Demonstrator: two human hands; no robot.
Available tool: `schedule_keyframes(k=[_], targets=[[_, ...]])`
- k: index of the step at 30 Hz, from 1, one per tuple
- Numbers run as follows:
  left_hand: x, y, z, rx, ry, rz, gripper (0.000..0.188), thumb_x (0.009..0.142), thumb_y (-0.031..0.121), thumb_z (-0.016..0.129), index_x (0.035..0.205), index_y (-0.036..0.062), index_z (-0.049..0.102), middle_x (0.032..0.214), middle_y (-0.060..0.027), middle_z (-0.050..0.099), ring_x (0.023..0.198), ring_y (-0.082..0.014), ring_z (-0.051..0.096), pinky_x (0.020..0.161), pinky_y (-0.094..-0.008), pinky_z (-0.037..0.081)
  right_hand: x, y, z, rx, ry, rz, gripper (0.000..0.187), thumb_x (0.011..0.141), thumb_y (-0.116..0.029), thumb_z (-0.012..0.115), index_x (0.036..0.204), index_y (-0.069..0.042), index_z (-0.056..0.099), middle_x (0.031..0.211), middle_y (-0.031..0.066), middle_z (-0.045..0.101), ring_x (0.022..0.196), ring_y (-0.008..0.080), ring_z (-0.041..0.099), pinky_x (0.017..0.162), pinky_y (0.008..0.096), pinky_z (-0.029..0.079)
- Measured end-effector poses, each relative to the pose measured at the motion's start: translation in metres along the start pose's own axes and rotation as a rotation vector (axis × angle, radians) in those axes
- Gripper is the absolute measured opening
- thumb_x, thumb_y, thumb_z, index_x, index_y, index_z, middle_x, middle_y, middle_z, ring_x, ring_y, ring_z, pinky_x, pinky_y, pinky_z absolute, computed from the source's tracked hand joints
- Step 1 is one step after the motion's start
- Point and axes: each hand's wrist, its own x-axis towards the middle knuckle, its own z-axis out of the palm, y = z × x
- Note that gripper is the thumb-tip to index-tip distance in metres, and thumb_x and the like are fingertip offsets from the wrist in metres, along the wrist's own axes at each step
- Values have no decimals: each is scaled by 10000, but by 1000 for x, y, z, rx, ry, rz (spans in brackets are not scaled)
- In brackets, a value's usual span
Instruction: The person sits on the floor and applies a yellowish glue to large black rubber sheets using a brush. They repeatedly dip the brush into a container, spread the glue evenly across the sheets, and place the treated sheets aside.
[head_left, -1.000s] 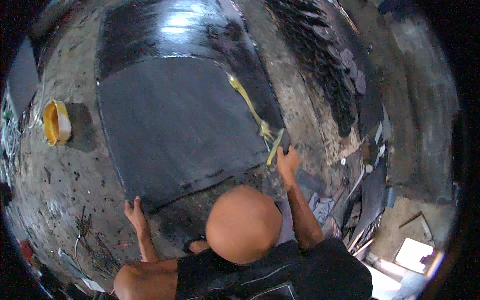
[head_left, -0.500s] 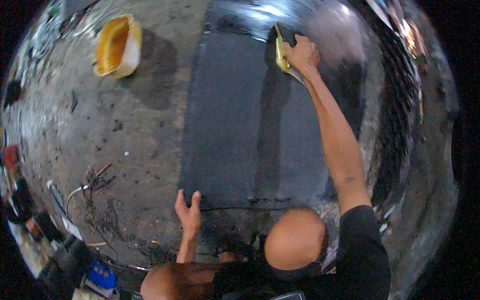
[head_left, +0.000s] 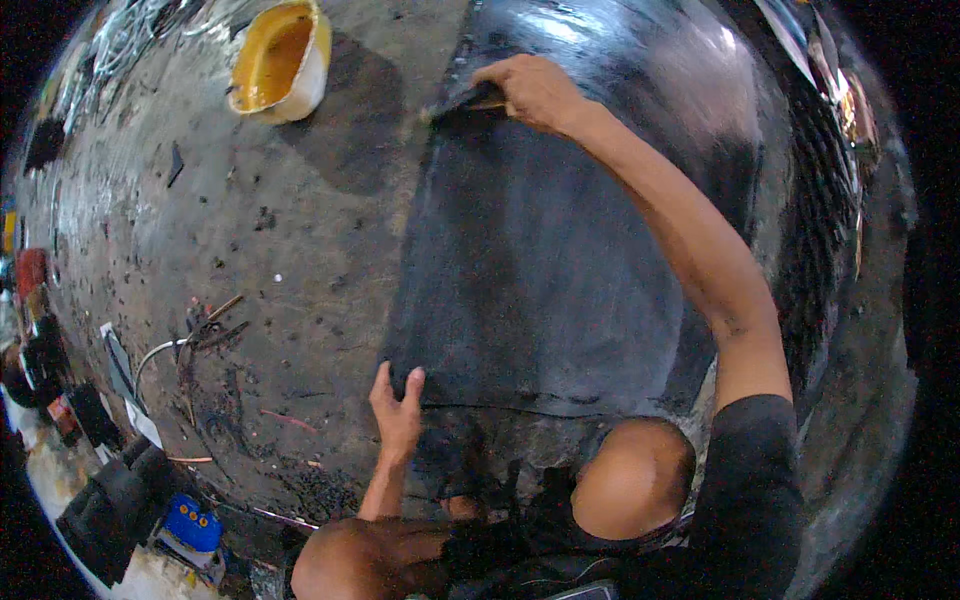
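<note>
A broad dark sheet (head_left: 560, 260) lies flat on the floor in front of me, its surface glossy toward the far end. At its far left edge my right hand (head_left: 535, 92) is closed on a flat dark tool (head_left: 466, 104), which showed a yellow edge earlier; its exact kind is unclear. The tool rests against the sheet. By the near left corner, my left hand (head_left: 398, 410) has thumb and finger spread apart, its fingertips at the sheet's edge. Whether they touch it I cannot tell.
A white tub (head_left: 308, 85) coated inside with orange-yellow stuff stands on the floor at far left. Wire and scraps (head_left: 195, 335) lie left of the sheet. A blue device (head_left: 193, 524) sits at near left. My bent knees frame the near edge.
My right hand has swept the tool leftward across the far part of the sheet to its left edge. The whole view has shifted slightly; my left hand stays by the near corner.
</note>
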Motion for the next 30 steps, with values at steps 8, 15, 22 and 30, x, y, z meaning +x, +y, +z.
schedule_keyframes(k=[8, 15, 22, 30], targets=[[-1, -29, -15, 38, 65, -41, 712, 941, 290, 763, 1425, -139, 465, 1327, -178, 607, 1183, -246, 585, 1038, -363, 449, -113, 101, -25, 114, -184, 17, 551, 683, 127, 586, 1131, -151, 745, 1167, 121, 712, 1144, 363, 628, 987, 453, 512], [18, -33, -7, 17, -27, 62, 723, 956, 281, 733, 1477, -116, 427, 1347, -201, 586, 1182, -257, 595, 1018, -397, 471, -441, 67, -25, 223, -52, 422, 578, 629, 115, 566, 1126, -127, 733, 1126, 95, 730, 1121, 320, 649, 980, 439, 496], [22, -48, -31, -210, -177, -95, 542, 953, 265, 725, 1369, -33, 547, 1282, -137, 626, 1157, -235, 597, 978, -376, 483, -608, -92, -1, 166, 147, 666, 545, 644, 115, 557, 1099, -131, 727, 1126, 77, 723, 1126, 318, 638, 1010, 459, 464], [-17, -55, -14, -594, -373, -323, 343, 970, 220, 703, 1233, 12, 629, 1265, -64, 635, 1127, -224, 597, 961, -358, 483, -642, -180, -3, 279, 88, 953, 459, 769, 94, 613, 1159, -126, 713, 1158, 90, 714, 1137, 350, 621, 1024, 429, 456]])
